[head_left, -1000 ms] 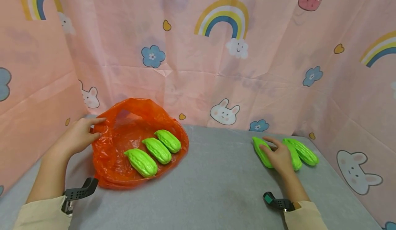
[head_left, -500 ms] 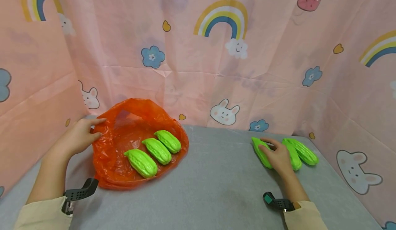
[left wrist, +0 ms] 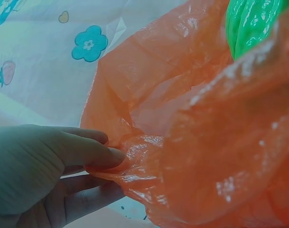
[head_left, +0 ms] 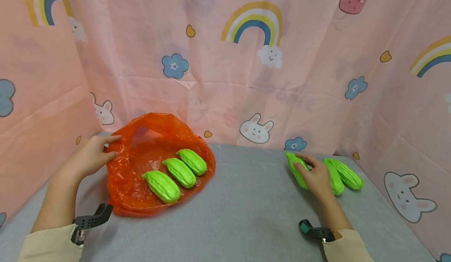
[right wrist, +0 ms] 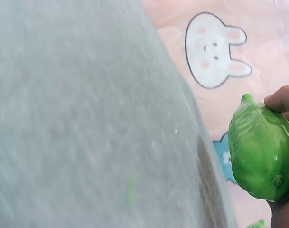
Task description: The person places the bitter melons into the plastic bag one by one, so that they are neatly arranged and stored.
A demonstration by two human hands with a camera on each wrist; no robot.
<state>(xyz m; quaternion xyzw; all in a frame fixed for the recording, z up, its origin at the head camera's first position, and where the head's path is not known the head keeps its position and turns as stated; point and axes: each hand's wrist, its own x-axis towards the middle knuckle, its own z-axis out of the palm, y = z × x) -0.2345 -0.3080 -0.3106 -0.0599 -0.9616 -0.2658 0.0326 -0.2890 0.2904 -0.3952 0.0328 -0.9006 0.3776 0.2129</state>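
On the left of the head view, a thin orange plastic bag [head_left: 118,176] lies with its mouth spread wide. My left hand [head_left: 89,156] pinches the bag's left rim between thumb and fingers, as the left wrist view also shows. Three bright green bitter melons lie in the bag: a front one [head_left: 162,187], a middle one [head_left: 179,172] and a back one [head_left: 192,161]. Over at the right, my right hand [head_left: 320,177] grips another bitter melon [right wrist: 260,147] by its sides, thumb on the near side. Its underside is hidden from the head camera.
Two more bitter melons lie side by side just right of my right hand: a nearer one [head_left: 336,180] and an outer one [head_left: 348,174]. Grey cloth [head_left: 239,199] covers the table. A pink printed curtain [head_left: 218,105] encloses the back and sides.
The bitter melon in my right hand has risen slightly and tipped its pointed end away. My left hand and the bag stay where they were.
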